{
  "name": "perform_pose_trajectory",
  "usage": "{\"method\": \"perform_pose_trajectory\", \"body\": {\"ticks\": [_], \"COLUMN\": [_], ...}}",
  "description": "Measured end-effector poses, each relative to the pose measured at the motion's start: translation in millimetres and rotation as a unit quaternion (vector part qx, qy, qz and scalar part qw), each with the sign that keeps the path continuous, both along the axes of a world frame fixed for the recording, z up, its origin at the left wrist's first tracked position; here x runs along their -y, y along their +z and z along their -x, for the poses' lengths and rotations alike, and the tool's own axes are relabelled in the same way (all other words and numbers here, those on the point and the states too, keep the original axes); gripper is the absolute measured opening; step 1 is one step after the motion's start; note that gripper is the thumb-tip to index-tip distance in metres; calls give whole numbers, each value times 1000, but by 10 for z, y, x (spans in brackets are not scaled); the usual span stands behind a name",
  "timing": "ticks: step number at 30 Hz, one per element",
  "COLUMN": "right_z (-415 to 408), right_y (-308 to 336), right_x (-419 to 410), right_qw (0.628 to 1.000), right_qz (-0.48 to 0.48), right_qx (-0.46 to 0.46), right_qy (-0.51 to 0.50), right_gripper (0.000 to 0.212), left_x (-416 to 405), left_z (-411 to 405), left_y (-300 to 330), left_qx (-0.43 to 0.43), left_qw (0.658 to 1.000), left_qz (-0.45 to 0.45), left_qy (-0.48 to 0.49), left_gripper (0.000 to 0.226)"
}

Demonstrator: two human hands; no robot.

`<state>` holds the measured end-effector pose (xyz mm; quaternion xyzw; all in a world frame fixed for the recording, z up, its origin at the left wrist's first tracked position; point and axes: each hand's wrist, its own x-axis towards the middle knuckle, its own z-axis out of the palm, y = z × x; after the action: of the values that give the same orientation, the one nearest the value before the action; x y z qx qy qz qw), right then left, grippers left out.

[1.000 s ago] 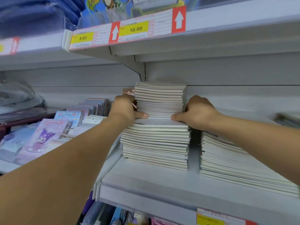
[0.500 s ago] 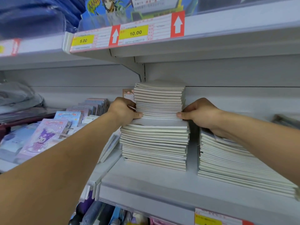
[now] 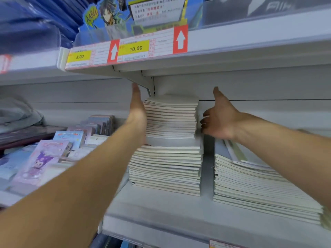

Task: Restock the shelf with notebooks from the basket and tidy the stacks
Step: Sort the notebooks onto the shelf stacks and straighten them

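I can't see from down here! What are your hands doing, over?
Left hand flat against tall notebook stack. Right hand open beside it. Upper half sits offset. Nothing blocking.

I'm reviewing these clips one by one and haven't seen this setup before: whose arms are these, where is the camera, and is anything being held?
There is no machine here. A person wears a camera on the head, looking forward and down at their own arms. The left hand lies flat against the left side of the tall notebook stack on the shelf. The right hand is near the stack's right side, thumb up; contact is unclear. Neither has a grip on anything. A lower notebook stack lies to the right.
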<state>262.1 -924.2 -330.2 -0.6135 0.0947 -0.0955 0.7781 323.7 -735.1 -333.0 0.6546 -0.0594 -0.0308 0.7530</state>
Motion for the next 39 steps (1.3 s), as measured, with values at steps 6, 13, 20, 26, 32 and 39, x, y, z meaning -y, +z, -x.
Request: {"method": "perform_pose_trajectory", "body": {"ticks": [6,13,20,26,32,39], "right_z": [-294,-463,-570,-498,-506,-660], "right_y": [-4,-56,-173,-79,-79,-66], "right_x": [-34,24,45,-41,-112,-233], "right_qw": [996,1000,999,999,997,997], "right_qz": [-83,-24,2,-29,-65,-52], "right_qx": [-8,-6,17,19,39,46], "right_qy": [-16,-11,-38,1,29,-40], "right_gripper": [101,102,113,96,92,94], "left_x": [426,243,-72,-58,-26,-59], "left_z": [39,-322,-438,-741,-817,-856], "left_y": [-121,-72,12,-10,-26,-27], "left_qx": [50,-20,-74,-102,-84,-52], "left_qw": [973,987,995,978,969,975], "left_qz": [71,-27,68,106,104,67], "left_qy": [213,155,-23,-147,-206,-205], "left_gripper": [106,118,130,125,116,98]}}
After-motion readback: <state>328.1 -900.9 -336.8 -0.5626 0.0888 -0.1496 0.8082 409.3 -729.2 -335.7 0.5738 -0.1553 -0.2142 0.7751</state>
